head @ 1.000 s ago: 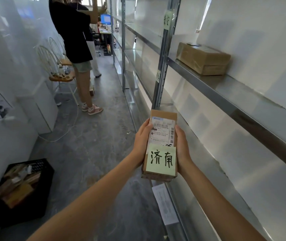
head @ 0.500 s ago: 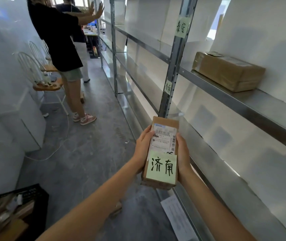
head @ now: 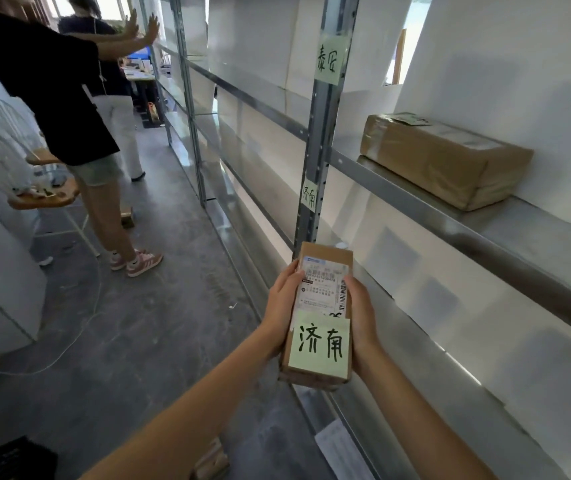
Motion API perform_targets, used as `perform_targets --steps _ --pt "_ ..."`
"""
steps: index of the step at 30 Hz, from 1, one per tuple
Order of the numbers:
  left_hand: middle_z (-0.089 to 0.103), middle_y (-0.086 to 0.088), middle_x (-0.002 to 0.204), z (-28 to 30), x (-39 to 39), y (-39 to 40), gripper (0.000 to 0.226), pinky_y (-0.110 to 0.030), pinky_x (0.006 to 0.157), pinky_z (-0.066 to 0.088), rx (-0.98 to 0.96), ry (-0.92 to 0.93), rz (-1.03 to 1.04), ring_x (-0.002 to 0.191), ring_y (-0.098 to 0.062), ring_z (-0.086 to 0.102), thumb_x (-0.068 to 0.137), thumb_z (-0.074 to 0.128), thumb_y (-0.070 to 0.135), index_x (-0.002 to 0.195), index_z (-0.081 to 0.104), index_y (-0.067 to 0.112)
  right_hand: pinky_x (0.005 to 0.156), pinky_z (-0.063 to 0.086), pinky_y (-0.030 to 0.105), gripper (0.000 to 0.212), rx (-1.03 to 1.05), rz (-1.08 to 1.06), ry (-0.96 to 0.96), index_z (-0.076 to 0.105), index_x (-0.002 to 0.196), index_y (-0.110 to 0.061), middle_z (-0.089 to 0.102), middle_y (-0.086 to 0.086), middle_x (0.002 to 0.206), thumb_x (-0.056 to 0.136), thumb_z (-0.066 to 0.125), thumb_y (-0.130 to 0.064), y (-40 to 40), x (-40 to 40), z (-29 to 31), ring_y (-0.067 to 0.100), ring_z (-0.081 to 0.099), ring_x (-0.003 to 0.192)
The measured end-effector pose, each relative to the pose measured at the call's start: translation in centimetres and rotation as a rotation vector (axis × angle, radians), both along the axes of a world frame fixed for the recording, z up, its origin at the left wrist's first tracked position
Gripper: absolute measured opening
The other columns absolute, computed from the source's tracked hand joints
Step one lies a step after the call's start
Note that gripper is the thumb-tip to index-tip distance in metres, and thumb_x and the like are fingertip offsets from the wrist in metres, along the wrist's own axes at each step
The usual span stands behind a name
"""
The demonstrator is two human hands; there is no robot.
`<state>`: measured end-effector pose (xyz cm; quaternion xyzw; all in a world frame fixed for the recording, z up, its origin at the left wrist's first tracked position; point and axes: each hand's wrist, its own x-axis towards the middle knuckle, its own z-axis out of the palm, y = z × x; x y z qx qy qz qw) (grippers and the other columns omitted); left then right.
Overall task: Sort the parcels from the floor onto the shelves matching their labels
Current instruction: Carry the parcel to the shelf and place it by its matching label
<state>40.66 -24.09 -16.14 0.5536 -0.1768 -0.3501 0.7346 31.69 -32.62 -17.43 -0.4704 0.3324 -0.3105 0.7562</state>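
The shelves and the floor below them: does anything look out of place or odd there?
A white sheet of paper lies loose on the floor at the foot of the shelf post, which looks dropped. Otherwise nothing stands out: the big parcel sits flat on its shelf, and the small parcel is held squarely between left hand and right hand.

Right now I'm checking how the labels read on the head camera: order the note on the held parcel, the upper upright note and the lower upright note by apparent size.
1. Note on the held parcel, largest, though nearest the camera.
2. Upper upright note.
3. Lower upright note, smallest.
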Motion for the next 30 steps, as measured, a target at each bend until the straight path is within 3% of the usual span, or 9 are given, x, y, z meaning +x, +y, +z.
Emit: perform_targets --steps 2,5,9,14,18,22,26,30 --pt "0.073 -0.012 0.115 0.4 1.0 -1.7 0.037 -0.038 0.086 0.058 0.001 -0.005 -0.008 0.098 -0.023 0.072 0.102 0.049 0.022 0.138 0.054 0.018 0.098 0.052 0.059 0.079 -0.028 -0.013 -0.008 0.064 0.126 -0.003 0.07 0.03 0.117 0.071 0.069 -0.06 -1.5 0.7 0.4 0.045 0.069 0.103" --pt "0.072 -0.014 0.118 0.5 2.2 -3.9 0.041 -0.048 0.094 0.056 -0.001 -0.023 -0.024 0.107 -0.032 0.07 0.101 0.05 0.026 0.141 0.052 0.018 0.1 0.052 0.065 0.077 -0.065 -0.058 0.011 0.065 0.125 -0.006 0.073 0.023 0.116 0.072 0.069 -0.061 -3.5 1.7 0.8 0.047 0.069 0.11" --pt "0.07 -0.02 0.12 0.1 3.3 -6.0 0.05 -0.061 0.102 0.047 -0.025 -0.024 -0.082 0.115 -0.045 0.063 0.095 0.053 0.034 0.141 0.051 0.016 0.09 0.059 0.05 0.07 -0.094 -0.132 0.006 0.062 0.125 -0.007 0.074 0.019 0.113 0.077 0.068 -0.058 -5.0 2.3 0.8 0.039 0.072 0.105" --pt "0.068 -0.022 0.123 -0.5 4.7 -7.9 0.066 -0.068 0.103 0.042 -0.008 -0.03 -0.175 0.117 -0.048 0.06 0.085 0.06 0.046 0.142 0.049 0.015 0.074 0.058 0.033 0.039 -0.085 -0.203 0.024 0.061 0.125 -0.008 0.074 0.017 0.111 0.1 0.06 -0.038 -6.0 2.7 0.3 0.027 0.073 0.092" --pt "0.069 -0.021 0.12 -1.3 6.1 -8.9 0.048 -0.066 0.103 0.044 -0.001 -0.04 -0.258 0.114 -0.047 0.062 0.091 0.054 0.038 0.135 0.056 0.017 0.077 0.056 0.034 0.042 -0.085 -0.303 0.03 0.06 0.128 -0.005 0.074 0.013 0.108 0.102 0.056 -0.038 -5.6 3.4 0.2 0.022 0.071 0.09" --pt "0.067 -0.023 0.122 -1.7 8.4 -9.1 0.05 -0.068 0.103 0.042 -0.019 -0.035 -0.379 0.116 -0.048 0.061 0.09 0.054 0.039 0.135 0.056 0.017 0.084 0.058 0.041 0.043 -0.077 -0.411 0.03 0.059 0.128 -0.007 0.073 0.019 0.115 0.102 0.056 -0.041 -4.4 5.2 0.5 0.027 0.071 0.094" --pt "0.069 -0.021 0.119 -0.8 11.7 -8.9 0.042 -0.062 0.102 0.046 -0.052 -0.05 -0.482 0.116 -0.047 0.061 0.092 0.051 0.032 0.13 0.059 0.015 0.079 0.058 0.037 0.058 -0.133 -0.515 0.027 0.058 0.13 -0.004 0.072 0.021 0.117 0.096 0.057 -0.05 -2.9 8.0 1.2 0.028 0.072 0.095" --pt "0.069 -0.021 0.118 0.6 14.5 -7.6 0.033 -0.061 0.101 0.048 -0.103 -0.09 -0.595 0.113 -0.046 0.063 0.099 0.047 0.032 0.124 0.061 0.015 0.091 0.058 0.048 0.084 -0.16 -0.595 0.046 0.057 0.133 -0.007 0.072 0.018 0.117 0.077 0.059 -0.07 -0.6 10.7 2.5 0.039 0.07 0.108"
